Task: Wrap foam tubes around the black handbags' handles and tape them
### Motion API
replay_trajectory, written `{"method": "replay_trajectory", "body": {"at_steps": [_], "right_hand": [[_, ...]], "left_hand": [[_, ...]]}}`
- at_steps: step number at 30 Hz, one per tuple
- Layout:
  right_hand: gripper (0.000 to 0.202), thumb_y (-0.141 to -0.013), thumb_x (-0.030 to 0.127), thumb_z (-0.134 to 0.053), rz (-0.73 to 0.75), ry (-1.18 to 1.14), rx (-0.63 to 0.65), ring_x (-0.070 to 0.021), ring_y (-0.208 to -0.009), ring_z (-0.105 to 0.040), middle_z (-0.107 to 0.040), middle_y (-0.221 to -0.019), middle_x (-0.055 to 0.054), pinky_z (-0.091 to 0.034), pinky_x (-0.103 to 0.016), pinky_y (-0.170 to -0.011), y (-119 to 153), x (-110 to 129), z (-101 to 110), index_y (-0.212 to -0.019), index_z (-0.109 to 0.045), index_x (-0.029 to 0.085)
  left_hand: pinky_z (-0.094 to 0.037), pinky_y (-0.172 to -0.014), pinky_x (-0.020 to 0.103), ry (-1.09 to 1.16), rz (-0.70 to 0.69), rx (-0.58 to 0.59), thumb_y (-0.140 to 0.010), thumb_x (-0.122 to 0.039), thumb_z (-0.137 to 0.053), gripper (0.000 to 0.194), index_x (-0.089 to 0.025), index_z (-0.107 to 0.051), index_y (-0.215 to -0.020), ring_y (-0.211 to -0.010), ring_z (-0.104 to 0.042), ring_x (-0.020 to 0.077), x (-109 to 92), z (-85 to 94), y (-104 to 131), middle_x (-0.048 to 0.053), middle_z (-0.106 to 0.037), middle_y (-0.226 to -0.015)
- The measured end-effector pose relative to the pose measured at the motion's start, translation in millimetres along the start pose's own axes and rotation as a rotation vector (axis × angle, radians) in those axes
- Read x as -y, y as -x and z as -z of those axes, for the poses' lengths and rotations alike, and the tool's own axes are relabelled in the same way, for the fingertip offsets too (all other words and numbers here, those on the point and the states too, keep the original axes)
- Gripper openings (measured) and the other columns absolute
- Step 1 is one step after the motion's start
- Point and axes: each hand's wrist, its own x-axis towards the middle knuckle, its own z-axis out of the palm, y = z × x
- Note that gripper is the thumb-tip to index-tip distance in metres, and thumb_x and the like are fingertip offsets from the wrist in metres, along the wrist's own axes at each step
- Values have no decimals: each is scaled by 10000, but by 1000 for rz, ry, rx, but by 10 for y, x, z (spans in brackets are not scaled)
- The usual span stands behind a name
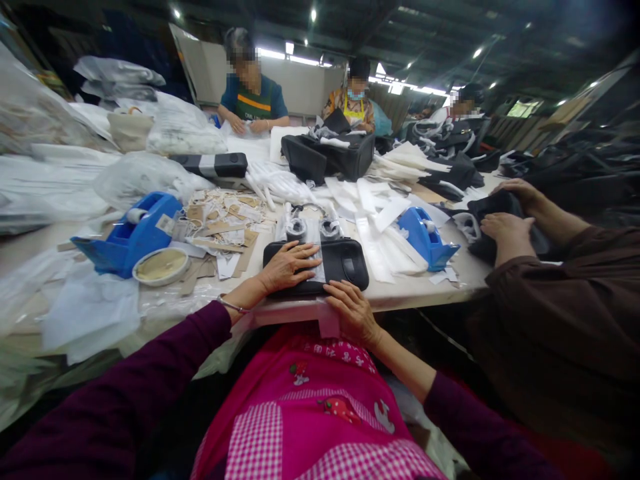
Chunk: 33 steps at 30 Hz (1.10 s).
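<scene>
A black zipped case [345, 257] lies flat at the table's front edge, with a whitish translucent strip [314, 233] across its middle. My left hand [290, 268] rests flat on the case's left part and the strip, fingers stretched out. At the front edge, my right hand [353, 308] touches the case with its fingertips, fingers extended. Beside that hand a pale translucent flap [328, 319] hangs over the table edge; whether the fingers press on it, I cannot tell. Just behind the case stand two plastic-wrapped dark rings [296, 230], probably its handle ends.
Blue tape dispensers stand left [133, 230] and right [425, 237]. Near the left one are a round dish [161, 265] and piled tags [225, 217]. White strips [373, 230] lie right. Behind sits a black bag [330, 157]. A co-worker's hands [510, 233] handle a black item at right.
</scene>
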Motion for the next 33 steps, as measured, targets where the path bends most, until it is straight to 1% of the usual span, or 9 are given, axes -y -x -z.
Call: {"method": "replay_trajectory", "body": {"at_steps": [4, 7, 10, 15, 20, 24, 28, 31, 33], "right_hand": [[208, -897, 127, -469, -3, -105, -109, -220, -1147, -545, -648, -1160, -129, -482, -421, -928, -32, 227, 173, -1021, -633, 158], [245, -929, 227, -452, 40, -155, -74, -224, -1049, -596, -682, -1048, -131, -516, -400, -841, -34, 442, 349, -1062, -640, 143], [224, -912, 178, -468, 52, -157, -48, -207, -966, -630, -700, -971, -116, -525, -358, -800, -62, 614, 451, -1032, -646, 118], [243, -879, 55, -445, 7, -107, -49, -172, -909, -647, -717, -928, -78, -521, -306, -773, -116, 751, 373, -960, -659, 137], [251, -885, 60, -442, -51, -107, -43, -162, -842, -658, -724, -864, -59, -524, -288, -712, -84, 883, 221, -908, -668, 169], [304, -898, 94, -400, -98, -126, -4, -166, -800, -660, -720, -838, -50, -518, -298, -682, -149, 964, 261, -908, -676, 221], [324, -885, 79, -392, -175, -169, -11, -147, -752, -638, -707, -825, -34, -487, -285, -681, -514, 756, 481, -908, -684, 219], [294, -892, 116, -432, -280, -170, -40, -144, -786, -624, -692, -833, -27, -471, -267, -740, -912, 368, 563, -858, -704, 224], [253, -878, 138, -486, -356, -172, -47, -140, -794, -615, -677, -832, -17, -459, -248, -739, -1158, 63, 500, -817, -715, 226]], "left_hand": [[-180, -1124, 427, 2, -2, -2, -913, -420, -476, 379, -308, -569, -1263, -1357, -368, 203, 10, -6, 2, 43, -449, -1443], [-183, -1122, 426, 6, -3, -8, -905, -429, -488, 382, -310, -574, -1257, -1358, -366, 206, 18, -16, 1, 45, -449, -1443], [-191, -1118, 423, 5, 3, -20, -902, -422, -496, 374, -314, -580, -1250, -1359, -364, 205, 11, -15, 1, 44, -442, -1447], [-195, -1122, 420, -5, 10, -41, -889, -416, -524, 374, -312, -587, -1243, -1357, -368, 208, -15, -9, 9, 39, -451, -1442], [-184, -1134, 424, -16, 15, -61, -891, -404, -523, 375, -311, -581, -1250, -1364, -356, 211, -16, -38, 23, 35, -435, -1453], [-185, -1136, 437, -20, 12, -66, -892, -405, -521, 383, -301, -576, -1256, -1366, -352, 216, -18, -40, 26, 45, -430, -1457], [-193, -1137, 450, -5, 6, -73, -893, -391, -522, 384, -296, -570, -1261, -1367, -349, 217, -26, -22, 30, 50, -431, -1457], [-203, -1139, 456, 2, 10, -78, -900, -372, -509, 372, -284, -572, -1255, -1373, -339, 216, -40, -9, 45, 54, -427, -1460], [-211, -1140, 458, 8, 9, -83, -899, -350, -506, 329, -272, -610, -1201, -1371, -341, 218, -54, 2, 60, 51, -457, -1440]]}}
